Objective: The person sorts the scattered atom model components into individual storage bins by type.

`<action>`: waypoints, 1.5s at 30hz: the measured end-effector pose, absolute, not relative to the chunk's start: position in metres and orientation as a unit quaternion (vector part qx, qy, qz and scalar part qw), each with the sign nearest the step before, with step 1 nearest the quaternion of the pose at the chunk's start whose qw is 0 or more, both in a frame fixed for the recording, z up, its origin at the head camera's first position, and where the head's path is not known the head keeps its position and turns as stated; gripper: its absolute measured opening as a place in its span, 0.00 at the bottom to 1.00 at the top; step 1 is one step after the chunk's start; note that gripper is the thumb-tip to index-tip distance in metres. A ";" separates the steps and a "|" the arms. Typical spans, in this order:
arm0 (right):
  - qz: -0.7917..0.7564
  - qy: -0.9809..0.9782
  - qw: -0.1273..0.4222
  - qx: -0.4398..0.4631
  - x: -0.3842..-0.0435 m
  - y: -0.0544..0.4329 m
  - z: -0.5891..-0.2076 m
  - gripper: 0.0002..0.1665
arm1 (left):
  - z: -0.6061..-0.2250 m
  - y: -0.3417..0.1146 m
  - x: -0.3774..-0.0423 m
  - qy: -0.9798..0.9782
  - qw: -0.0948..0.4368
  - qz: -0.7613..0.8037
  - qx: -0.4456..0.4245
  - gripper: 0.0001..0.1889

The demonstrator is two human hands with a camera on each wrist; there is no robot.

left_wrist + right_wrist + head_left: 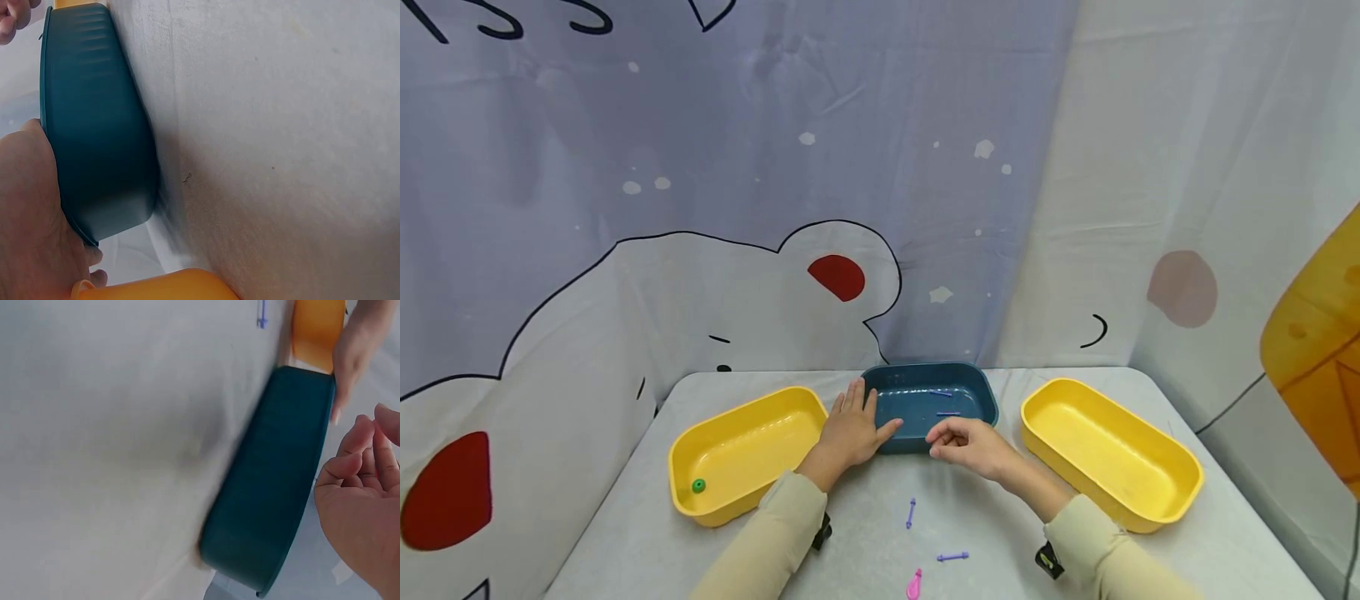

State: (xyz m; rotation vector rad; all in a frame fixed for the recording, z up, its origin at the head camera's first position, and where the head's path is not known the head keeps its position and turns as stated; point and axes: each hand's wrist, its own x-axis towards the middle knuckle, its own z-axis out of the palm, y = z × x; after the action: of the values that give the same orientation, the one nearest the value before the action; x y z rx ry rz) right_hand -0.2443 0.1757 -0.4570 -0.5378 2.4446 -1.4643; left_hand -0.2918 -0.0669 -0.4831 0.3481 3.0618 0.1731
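A dark teal bin (pixel 895 408) stands at the back middle of the table, with two small purple rods (pixel 947 413) lying inside it. My left hand (pixel 850 429) rests on its left rim, fingers straight and spread. Over the bin's front right edge hovers my right hand (pixel 970 446), its fingers loosely curled. In the right wrist view, nothing shows between the thumb and fingers of that right hand (pixel 362 487). On the table in front lie two more purple rods with knobbed ends, one upright in view (pixel 911 513) and one crosswise (pixel 952 557).
A yellow bin (pixel 760 408) on the left contains a green bead (pixel 698 485). Another yellow bin (pixel 1112 450) stands at the right. Near the front edge lies a small pink bulb-shaped piece (pixel 913 585). A printed curtain (pixel 925 167) hangs behind the table.
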 end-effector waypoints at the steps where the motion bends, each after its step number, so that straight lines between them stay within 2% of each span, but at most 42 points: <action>1: -0.500 0.836 0.124 -0.189 -0.244 0.175 -0.459 0.10 | -0.483 -0.067 -0.292 0.992 0.028 0.057 0.113 0.49; 11: -0.490 0.828 0.162 -0.221 -0.240 0.171 -0.472 0.13 | -0.484 -0.067 -0.291 0.991 0.024 0.059 0.114 0.49; 31: -0.471 0.812 0.224 -0.260 -0.233 0.156 -0.489 0.12 | -0.483 -0.069 -0.292 0.991 0.019 0.060 0.122 0.49; 45: -0.426 0.833 0.209 -0.284 -0.236 0.155 -0.500 0.10 | -0.484 -0.070 -0.292 0.990 0.019 0.062 0.128 0.49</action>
State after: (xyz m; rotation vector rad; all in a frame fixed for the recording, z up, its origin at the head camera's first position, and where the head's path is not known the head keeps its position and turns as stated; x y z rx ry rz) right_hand -0.2364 0.1549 -0.5004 -0.7903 2.3175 -1.1851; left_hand -0.2925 -0.0703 -0.4843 0.3979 3.0725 0.1935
